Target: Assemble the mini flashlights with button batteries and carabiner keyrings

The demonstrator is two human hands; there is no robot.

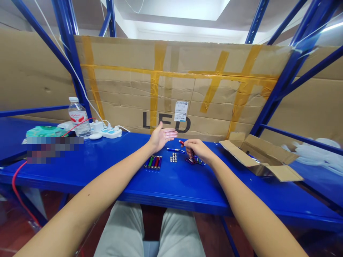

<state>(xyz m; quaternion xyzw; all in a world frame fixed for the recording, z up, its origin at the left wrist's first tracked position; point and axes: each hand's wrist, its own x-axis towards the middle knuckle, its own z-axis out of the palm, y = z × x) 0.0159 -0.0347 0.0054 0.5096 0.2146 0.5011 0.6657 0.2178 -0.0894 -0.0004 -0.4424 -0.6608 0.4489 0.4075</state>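
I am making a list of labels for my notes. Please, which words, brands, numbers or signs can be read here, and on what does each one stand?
"LED": big black letters on the cardboard sheet behind the table.
The white sticker on that sheet: print too small to read.
The red label of the water bottle: too blurred to read.
The small red tube in the right hand: no text visible.
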